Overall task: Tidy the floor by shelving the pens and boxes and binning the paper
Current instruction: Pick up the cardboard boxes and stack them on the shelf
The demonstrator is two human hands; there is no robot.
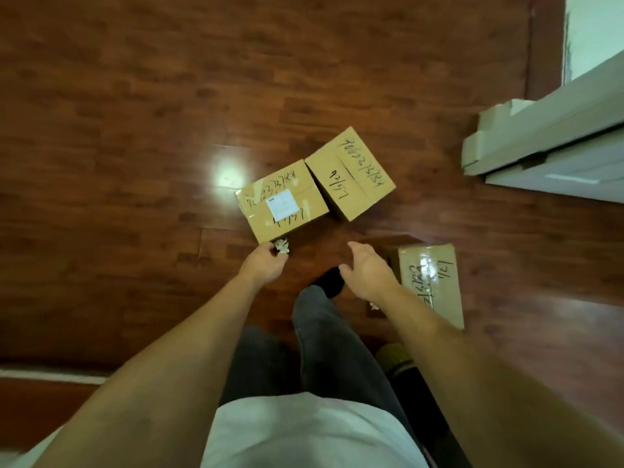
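Three cardboard boxes with black handwriting lie on the wooden floor. One with a white label (282,201) is at centre, a second (351,173) touches it on the right, and a third (430,282) lies nearer me at right. My left hand (263,265) pinches a crumpled paper ball (282,246) just in front of the labelled box. My right hand (366,271) hovers open, fingers spread, beside the third box. Another scrap of crumpled paper (374,306) peeks out under my right forearm. No pens are in view.
A pale grey shelf unit or door frame (553,143) stands at the right edge. My legs in dark trousers and a black sock (332,282) are below the hands. A bright light reflection (228,173) shines on the floor left of the boxes.
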